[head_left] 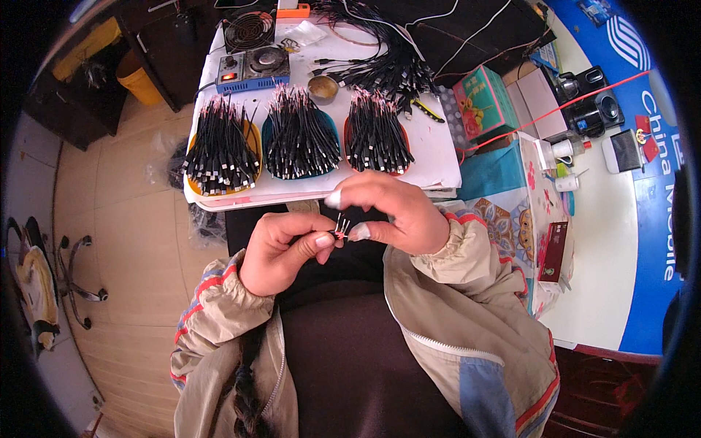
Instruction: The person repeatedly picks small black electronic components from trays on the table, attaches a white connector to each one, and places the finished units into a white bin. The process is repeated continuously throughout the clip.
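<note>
While our left hand pinches a thin black cable with fine, pale-tipped wires between thumb and forefinger, our right hand is parted around those wires, forefinger raised clear and thumb close beside them; we cannot tell whether that thumb touches. The cable is in front of our body, just short of the white table.

On this piece, the wires are already out of the black sleeve and fanned apart, so we judge its end partly prepared; we cannot make out what remains on it.

Beyond lie three bundles of black cables with pinkish wire ends: one in a yellow plastic tray, one in a teal plastic tray, one in a red plastic tray. Behind them sprawls a loose heap of black cables. Whether either group is finished or waiting, we cannot say.
</note>
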`<control>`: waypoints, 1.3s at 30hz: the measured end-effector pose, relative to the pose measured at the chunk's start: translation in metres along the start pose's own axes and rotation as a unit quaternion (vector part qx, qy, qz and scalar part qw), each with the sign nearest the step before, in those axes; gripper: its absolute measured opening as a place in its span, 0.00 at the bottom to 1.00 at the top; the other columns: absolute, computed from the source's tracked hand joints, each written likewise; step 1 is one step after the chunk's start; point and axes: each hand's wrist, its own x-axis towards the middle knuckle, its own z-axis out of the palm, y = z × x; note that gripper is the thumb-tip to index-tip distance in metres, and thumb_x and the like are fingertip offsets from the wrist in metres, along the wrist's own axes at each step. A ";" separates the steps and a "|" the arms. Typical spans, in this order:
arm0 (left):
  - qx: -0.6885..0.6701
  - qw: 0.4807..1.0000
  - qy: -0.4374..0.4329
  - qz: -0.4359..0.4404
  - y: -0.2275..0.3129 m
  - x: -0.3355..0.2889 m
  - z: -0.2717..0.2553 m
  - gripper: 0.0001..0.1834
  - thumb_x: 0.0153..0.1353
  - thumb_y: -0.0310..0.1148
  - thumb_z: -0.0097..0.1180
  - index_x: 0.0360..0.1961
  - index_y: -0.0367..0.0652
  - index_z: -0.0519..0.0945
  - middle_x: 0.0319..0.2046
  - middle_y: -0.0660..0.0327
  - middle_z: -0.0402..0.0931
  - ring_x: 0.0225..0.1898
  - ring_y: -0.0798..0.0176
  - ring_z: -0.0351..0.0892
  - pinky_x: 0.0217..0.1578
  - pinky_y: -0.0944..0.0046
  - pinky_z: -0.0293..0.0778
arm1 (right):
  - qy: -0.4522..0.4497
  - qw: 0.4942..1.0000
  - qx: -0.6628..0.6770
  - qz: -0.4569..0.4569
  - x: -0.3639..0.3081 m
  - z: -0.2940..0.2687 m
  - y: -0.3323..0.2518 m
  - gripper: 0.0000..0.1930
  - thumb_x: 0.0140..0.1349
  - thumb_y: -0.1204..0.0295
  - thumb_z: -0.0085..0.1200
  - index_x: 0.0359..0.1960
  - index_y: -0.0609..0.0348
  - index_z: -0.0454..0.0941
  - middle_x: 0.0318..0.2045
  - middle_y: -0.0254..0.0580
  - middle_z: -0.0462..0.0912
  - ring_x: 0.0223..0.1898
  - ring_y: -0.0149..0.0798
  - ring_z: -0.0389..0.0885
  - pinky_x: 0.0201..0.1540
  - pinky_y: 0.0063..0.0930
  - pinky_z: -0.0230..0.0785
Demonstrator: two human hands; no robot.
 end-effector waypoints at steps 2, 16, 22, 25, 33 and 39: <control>-0.068 0.997 -0.021 -0.038 0.002 0.000 -0.002 0.08 0.66 0.25 0.51 0.34 0.32 0.79 0.24 0.64 0.75 0.26 0.75 0.70 0.30 0.73 0.68 | -0.016 1.000 0.016 -0.013 0.004 0.000 -0.002 0.12 0.55 0.72 0.60 0.39 0.61 0.74 0.37 0.42 0.79 0.37 0.44 0.78 0.41 0.33 0.70; -0.267 0.956 0.124 0.012 -0.012 -0.006 0.007 0.07 0.64 0.27 0.52 0.38 0.34 0.75 0.21 0.65 0.71 0.20 0.76 0.62 0.20 0.75 0.53 | 0.073 0.992 -0.063 0.075 -0.015 -0.002 0.000 0.09 0.55 0.77 0.57 0.37 0.64 0.75 0.34 0.46 0.78 0.37 0.48 0.77 0.41 0.33 0.70; -0.433 0.900 0.016 -0.052 -0.018 -0.002 0.011 0.07 0.65 0.29 0.51 0.39 0.36 0.73 0.19 0.67 0.65 0.19 0.75 0.58 0.19 0.74 0.52 | 0.078 0.993 -0.085 -0.029 -0.011 0.005 -0.004 0.21 0.48 0.75 0.62 0.46 0.60 0.75 0.42 0.46 0.77 0.42 0.49 0.77 0.44 0.36 0.70; -0.465 0.882 0.005 -0.077 -0.018 -0.002 0.010 0.06 0.66 0.29 0.50 0.40 0.37 0.72 0.19 0.67 0.64 0.18 0.75 0.57 0.19 0.74 0.51 | 0.070 0.990 -0.088 -0.090 0.000 0.008 -0.003 0.17 0.50 0.75 0.63 0.42 0.61 0.77 0.39 0.45 0.79 0.39 0.46 0.79 0.41 0.34 0.71; -0.426 0.903 0.016 -0.059 -0.018 -0.001 0.010 0.06 0.64 0.27 0.52 0.37 0.35 0.73 0.21 0.65 0.67 0.18 0.74 0.59 0.18 0.73 0.52 | 0.075 0.994 0.067 0.037 -0.003 0.016 -0.002 0.09 0.54 0.77 0.58 0.36 0.62 0.75 0.32 0.42 0.77 0.32 0.41 0.77 0.36 0.30 0.69; -0.391 0.919 0.038 -0.026 -0.019 -0.002 0.013 0.06 0.63 0.26 0.54 0.37 0.34 0.75 0.24 0.64 0.68 0.19 0.73 0.62 0.18 0.73 0.53 | 0.092 0.995 -0.010 0.044 -0.006 0.005 -0.002 0.09 0.56 0.74 0.60 0.36 0.63 0.76 0.34 0.44 0.79 0.35 0.43 0.79 0.38 0.29 0.71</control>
